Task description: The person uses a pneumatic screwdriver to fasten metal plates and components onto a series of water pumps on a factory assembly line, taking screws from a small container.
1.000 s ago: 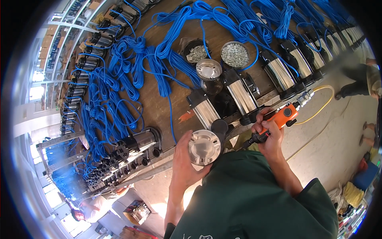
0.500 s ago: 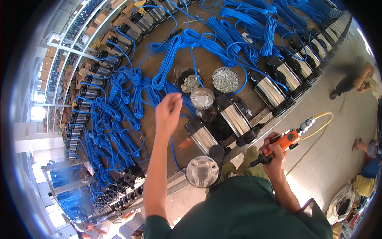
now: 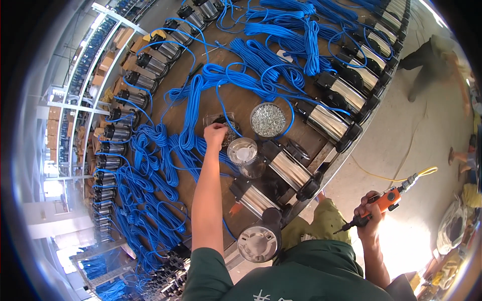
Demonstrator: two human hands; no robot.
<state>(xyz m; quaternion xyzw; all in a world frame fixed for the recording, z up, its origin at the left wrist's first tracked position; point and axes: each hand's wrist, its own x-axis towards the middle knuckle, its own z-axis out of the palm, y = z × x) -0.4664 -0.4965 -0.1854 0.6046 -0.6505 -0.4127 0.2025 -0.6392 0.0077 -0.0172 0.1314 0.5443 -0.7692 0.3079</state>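
Note:
My left hand (image 3: 216, 135) reaches over the smaller dark bowl (image 3: 232, 136) of small metal parts, its fingers drawn together at the rim. Whether a part is between the fingertips is hidden. My right hand (image 3: 369, 215), off the table on the right, grips an orange and black pneumatic screwdriver (image 3: 386, 200), its bit pointing left. Beside the left hand stands a clear cup-like container with a round metal piece (image 3: 242, 150) on top. A steel pump body (image 3: 256, 198) lies nearer to me, a round metal cap (image 3: 257, 244) at its near end.
A round bowl of silvery screws (image 3: 268, 120) sits farther back. Another steel pump (image 3: 288, 168) lies at the table edge, with several more along the right side. Blue cable coils (image 3: 150, 160) cover much of the table. A yellow air hose (image 3: 374, 175) trails over the floor; a person (image 3: 437, 60) walks at right.
My left hand has moved forward to the smaller bowl. My right hand with the screwdriver has shifted right and down. The whole view has turned slightly.

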